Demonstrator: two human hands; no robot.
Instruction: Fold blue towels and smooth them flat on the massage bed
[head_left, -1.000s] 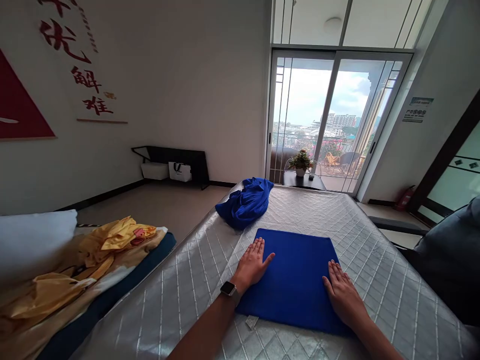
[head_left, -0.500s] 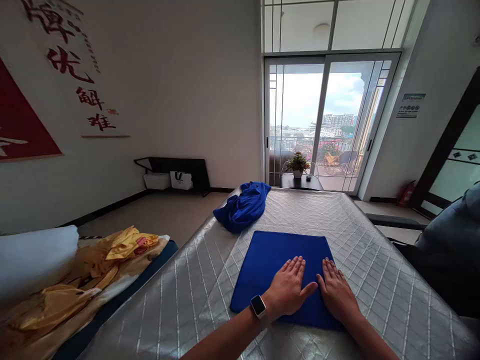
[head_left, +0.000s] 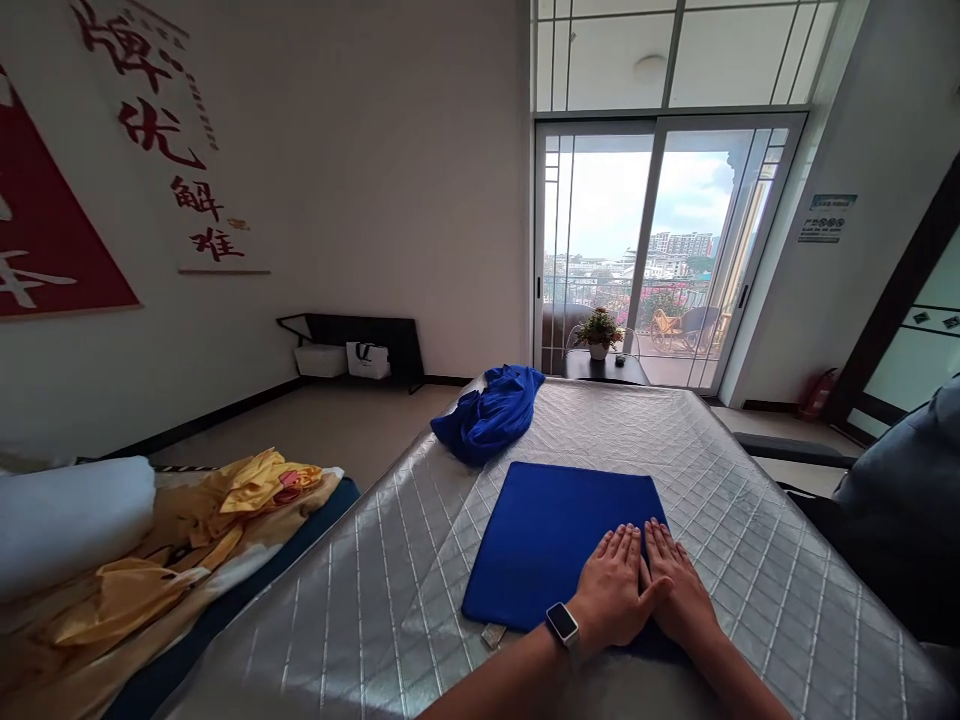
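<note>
A flat blue square of cloth (head_left: 555,530) lies on the silver quilted cover (head_left: 397,590). My left hand (head_left: 619,590), with a watch (head_left: 562,624) on its wrist, lies flat on the right part of the cloth. Its fingers are stretched out and it holds nothing. Right beside it, my right hand (head_left: 679,590) rests flat along the cloth's right edge, fingers extended; the left thumb overlaps it. A small pale tag (head_left: 493,635) shows at the cloth's lower left edge. Beyond the cloth, a crumpled blue cloth (head_left: 491,415) lies near the cover's far left edge.
Yellow and tan fabric (head_left: 255,485) and a white roll (head_left: 82,520) are at the left. A potted plant (head_left: 598,335) stands on a dark table by the glass doors. A dark padded item (head_left: 907,480) is at the right.
My left hand has slid right across the cloth until it meets my right hand, which has stayed nearly in place. The pale tag has come into view. The camera view has shifted slightly.
</note>
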